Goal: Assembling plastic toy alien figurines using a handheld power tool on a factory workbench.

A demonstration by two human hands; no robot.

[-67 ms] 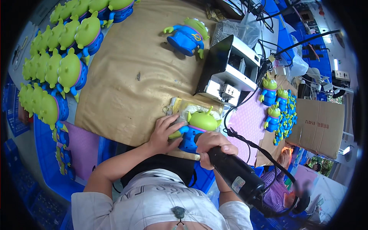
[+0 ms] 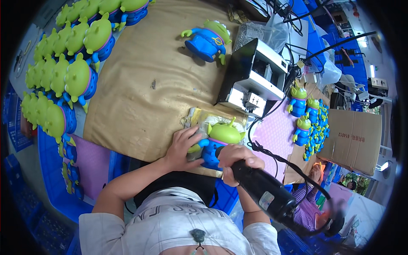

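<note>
A green and blue three-eared toy figure (image 2: 225, 134) lies back up on a padded nest (image 2: 203, 120) at the table's near edge. My left hand (image 2: 180, 148) rests beside it, fingers spread and thumb apart, against its green and blue arm. My right hand (image 2: 238, 160) is wrapped round the front of a black corded electric screwdriver (image 2: 265, 191), whose body slants down to the right. The driver's nose meets the toy's blue back; its tip is hidden by my fingers.
Rows of similar toys (image 2: 78, 76) lie at left. One toy (image 2: 206, 42) lies on the brown mat (image 2: 140, 76). A black and white machine (image 2: 255, 80) stands right of it. Further right are standing toys (image 2: 299, 102), a carton (image 2: 355, 140), loose cables and a person in striped clothing (image 2: 304, 210).
My right hand and the screwdriver have shifted very slightly to the right. My left hand and the toy under it look almost unmoved.
</note>
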